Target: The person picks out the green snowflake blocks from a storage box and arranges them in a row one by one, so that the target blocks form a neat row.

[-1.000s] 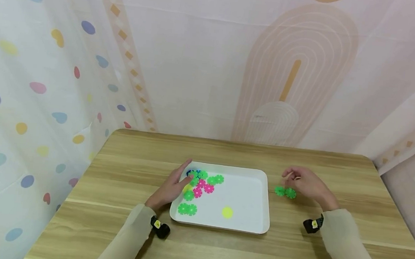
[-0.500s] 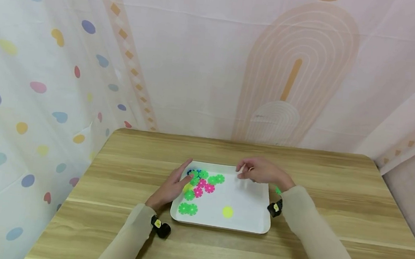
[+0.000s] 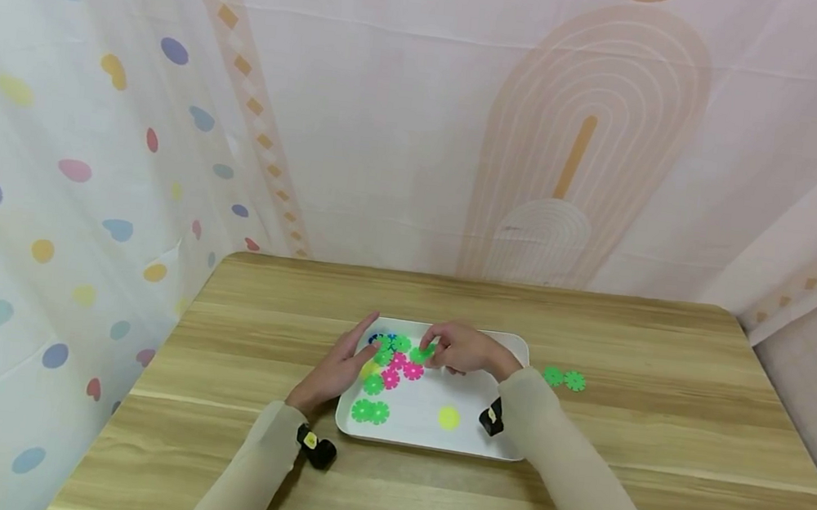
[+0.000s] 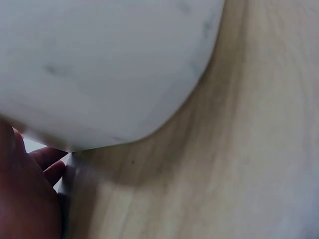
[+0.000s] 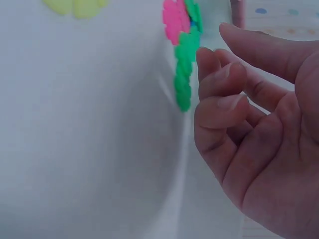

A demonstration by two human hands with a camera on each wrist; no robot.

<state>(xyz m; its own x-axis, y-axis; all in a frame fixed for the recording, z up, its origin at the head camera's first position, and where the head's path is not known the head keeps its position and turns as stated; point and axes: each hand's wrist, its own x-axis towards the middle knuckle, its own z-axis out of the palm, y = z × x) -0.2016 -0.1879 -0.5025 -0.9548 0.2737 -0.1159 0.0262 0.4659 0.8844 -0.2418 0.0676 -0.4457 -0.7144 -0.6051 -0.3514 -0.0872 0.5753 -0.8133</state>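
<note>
In the head view my left hand [image 3: 333, 371] grips the left rim of a white tray [image 3: 481, 451], thumb over the inside and the other fingers along the outer side. The left wrist view shows the tray's pale outer wall [image 4: 114, 74] close up. My right hand [image 3: 464, 349] is over the tray beside a pair of green snowflake discs [image 3: 420, 356]. In the right wrist view its fingers [image 5: 224, 117] bend loosely, the thumb stands apart, and nothing shows between them. Pink snowflake discs [image 3: 413, 370] lie just left of it.
More green discs [image 3: 369, 412], blue ones and yellow ones crowd the tray's left side. A lone yellow disc [image 3: 448, 418] lies near its front. Two joined-looking green discs [image 3: 563, 378] rest on the wooden table [image 3: 656, 443] right of the tray. A patterned curtain [image 3: 392, 122] hangs behind.
My right hand has moved left, from above the green discs on the table, across the tray to the green pair inside it. The left hand stays at the rim.
</note>
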